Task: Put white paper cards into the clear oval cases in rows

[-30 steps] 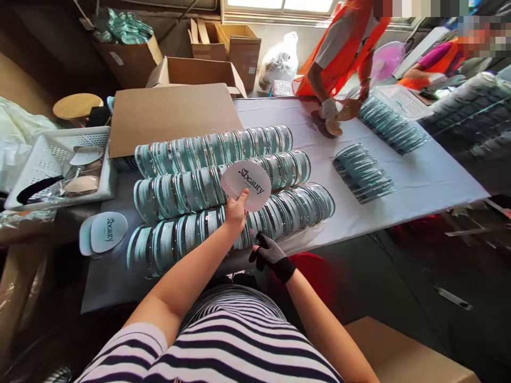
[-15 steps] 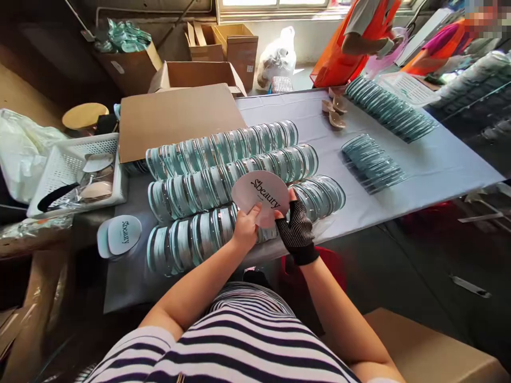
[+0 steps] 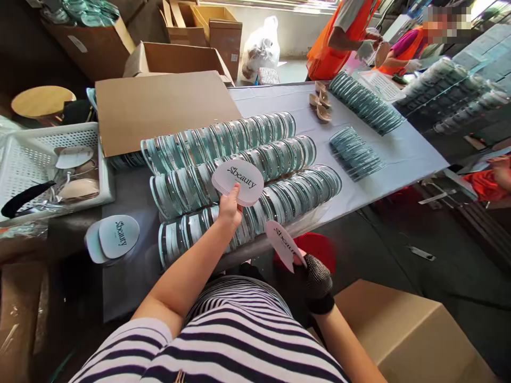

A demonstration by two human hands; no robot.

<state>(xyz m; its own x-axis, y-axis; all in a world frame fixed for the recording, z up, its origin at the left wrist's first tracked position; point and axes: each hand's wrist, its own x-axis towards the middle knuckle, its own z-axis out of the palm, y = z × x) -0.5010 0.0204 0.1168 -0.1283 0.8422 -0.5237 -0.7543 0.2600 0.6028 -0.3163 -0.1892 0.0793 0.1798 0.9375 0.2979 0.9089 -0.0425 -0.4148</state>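
My bare left hand (image 3: 231,208) grips a small stack of rounded cards (image 3: 238,180) printed "beauty", thumb on top, above the rows of glass discs. Lower and to the right, my right hand (image 3: 318,279), in a black dotted fingerless glove, pinches a single printed card (image 3: 282,243) that looks bent or torn at its lower edge. That card is over a red bucket (image 3: 321,250) beside the table. Beneath my left hand, three long rows of glass discs (image 3: 255,218) stand on edge. More printed cards (image 3: 118,238) lie at the table's left end.
A white basket (image 3: 107,186) with cards stands at the left, beside a flat cardboard sheet (image 3: 159,106). Further glass rows (image 3: 355,154) and brown cup-shaped pieces (image 3: 322,113) are at the table's far right. Two people in orange vests (image 3: 325,48) work beyond. A carton (image 3: 403,324) stands at lower right.
My hands have parted. My right hand has moved down and right with one card, off the table's edge, while my left keeps the stack, slightly up and left.
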